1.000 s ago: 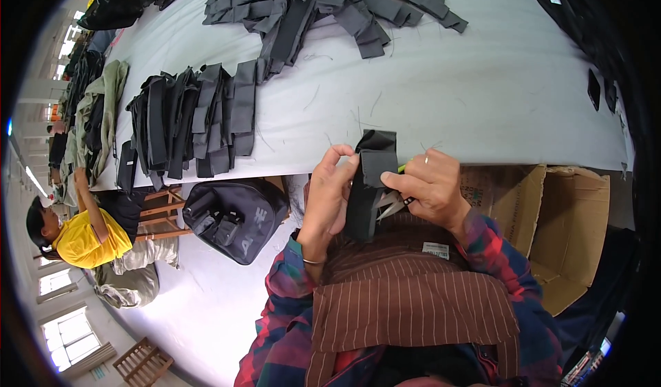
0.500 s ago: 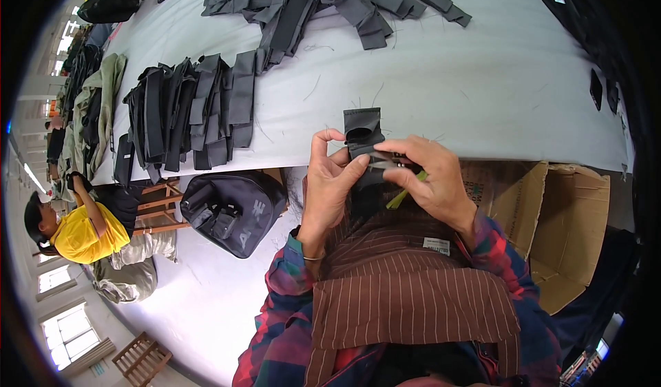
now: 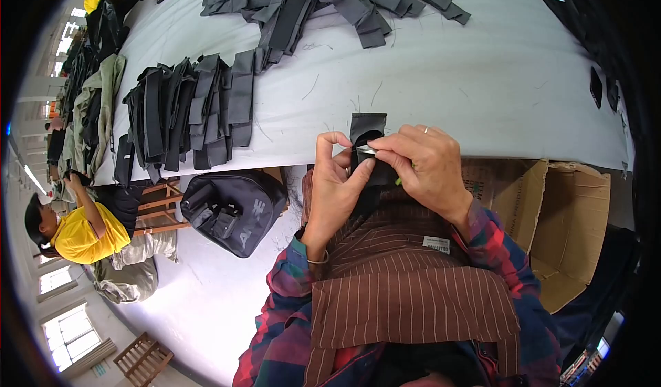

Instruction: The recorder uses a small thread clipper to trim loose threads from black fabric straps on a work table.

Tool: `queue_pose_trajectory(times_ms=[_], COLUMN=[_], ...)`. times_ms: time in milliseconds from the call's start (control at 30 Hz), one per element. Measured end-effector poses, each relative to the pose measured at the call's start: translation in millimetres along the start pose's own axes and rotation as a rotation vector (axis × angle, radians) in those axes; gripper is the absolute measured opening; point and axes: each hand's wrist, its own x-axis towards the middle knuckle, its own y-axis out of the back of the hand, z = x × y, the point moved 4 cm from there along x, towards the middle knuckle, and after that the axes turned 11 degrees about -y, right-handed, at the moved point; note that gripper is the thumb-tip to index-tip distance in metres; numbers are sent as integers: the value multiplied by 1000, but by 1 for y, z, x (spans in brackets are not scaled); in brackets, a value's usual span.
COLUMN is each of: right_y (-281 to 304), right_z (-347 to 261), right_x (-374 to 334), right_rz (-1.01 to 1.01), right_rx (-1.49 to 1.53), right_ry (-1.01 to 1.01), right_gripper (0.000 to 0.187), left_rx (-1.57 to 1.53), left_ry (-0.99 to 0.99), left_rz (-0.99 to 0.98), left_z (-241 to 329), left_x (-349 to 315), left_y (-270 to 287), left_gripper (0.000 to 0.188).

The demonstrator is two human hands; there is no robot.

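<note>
Left hand (image 3: 335, 194): fingers closed on a dark fabric strip (image 3: 369, 121), pinching it at its side; upper end of the strip rises just beyond the fingertips, lower part hangs below them toward the brown striped apron (image 3: 413, 311). Right hand (image 3: 428, 170): fingers gripping small silver-bladed snips (image 3: 365, 150), the blades against the strip between the two hands; whether the blades are parted cannot be told. Bench (image 3: 475, 98): white covering, lightly wrinkled, near edge at about the level of the fingers. Loose threads (image 3: 376, 93) lie on it just beyond the fingertips. Left of the left fingers and a little farther out, a row of dark strips (image 3: 193, 115), side by side; beyond both hands, a loose heap of similar strips (image 3: 310, 5). Below the bench edge, right of the right fingers: an open cardboard box (image 3: 575, 228). Left of the left fingers, also below the edge: a black bag (image 3: 258, 218) with dark pieces in it. Room, well left of the fingers: a co-worker in a yellow top (image 3: 93, 239), olive cloth (image 3: 105, 105) piled along the bench, pale floor (image 3: 213, 290), a slatted wooden chair (image 3: 143, 361), a bright window (image 3: 72, 339).
</note>
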Motion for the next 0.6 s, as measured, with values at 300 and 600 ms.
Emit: queue_pose_trajectory(times_ms=[300, 600], right_y=[0, 12], right_z=[6, 23], right_x=[2, -2], right_rz=[-20, -115], right_rx=[144, 426], right_ry=[-92, -320], right_gripper=[10, 16], left_rx=[4, -276], left_ry=[9, 187], left_rz=[-22, -34], left_z=[-3, 8], left_x=[0, 3], left_y=[3, 8], left_gripper=[35, 47])
